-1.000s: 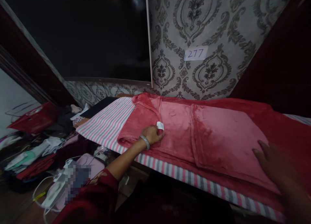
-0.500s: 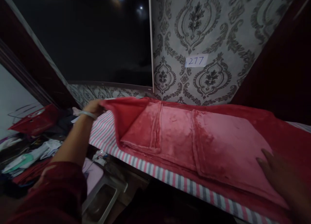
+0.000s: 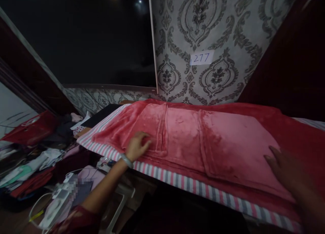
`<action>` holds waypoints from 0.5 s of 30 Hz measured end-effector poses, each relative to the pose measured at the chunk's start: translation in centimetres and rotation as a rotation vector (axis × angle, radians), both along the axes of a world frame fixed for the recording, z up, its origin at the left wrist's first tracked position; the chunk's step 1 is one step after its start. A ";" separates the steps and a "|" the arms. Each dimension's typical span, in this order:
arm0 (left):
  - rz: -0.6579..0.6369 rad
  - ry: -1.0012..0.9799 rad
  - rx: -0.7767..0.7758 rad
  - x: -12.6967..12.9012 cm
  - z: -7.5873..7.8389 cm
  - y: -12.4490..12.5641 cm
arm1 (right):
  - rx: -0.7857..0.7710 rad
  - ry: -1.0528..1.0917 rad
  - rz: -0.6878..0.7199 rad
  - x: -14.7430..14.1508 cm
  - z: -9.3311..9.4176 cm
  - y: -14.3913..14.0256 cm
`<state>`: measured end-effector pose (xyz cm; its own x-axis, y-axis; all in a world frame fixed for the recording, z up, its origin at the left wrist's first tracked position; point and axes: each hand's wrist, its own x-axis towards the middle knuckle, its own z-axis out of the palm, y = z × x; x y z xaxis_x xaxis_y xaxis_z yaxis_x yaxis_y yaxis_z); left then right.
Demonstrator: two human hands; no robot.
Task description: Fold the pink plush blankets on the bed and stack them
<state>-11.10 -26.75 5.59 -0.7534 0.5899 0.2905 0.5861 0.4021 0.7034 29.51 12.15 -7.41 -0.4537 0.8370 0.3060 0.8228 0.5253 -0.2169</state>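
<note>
A striped sheet (image 3: 162,174) covers the table (image 3: 142,190). A red fleece blanket (image 3: 193,139) lies flat on it, under both hands' fingers.

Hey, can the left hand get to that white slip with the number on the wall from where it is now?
Probably not without leaning in. The left hand rests on the red fleece garment at the table's near edge, and the numbered slip hangs high on the wallpaper beyond the table's far side. Nothing blocks the way.

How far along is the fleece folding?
Done: the red fleece lies in flat layered folds on the striped cover. In hand: left hand presses its left end, right hand rests flat on the right end. Left: it's long, not a compact stack.
</note>
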 end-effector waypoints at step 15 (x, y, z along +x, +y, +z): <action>0.017 0.259 -0.707 1.8 0.1 4.3 | -0.085 0.074 -0.003 0.4 0.3 -0.2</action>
<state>-9.26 -22.46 5.64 -0.7230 0.6907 0.0159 0.6875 0.7170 0.1148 29.89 11.91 -7.14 -0.4297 0.8628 0.2664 0.8043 0.4998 -0.3213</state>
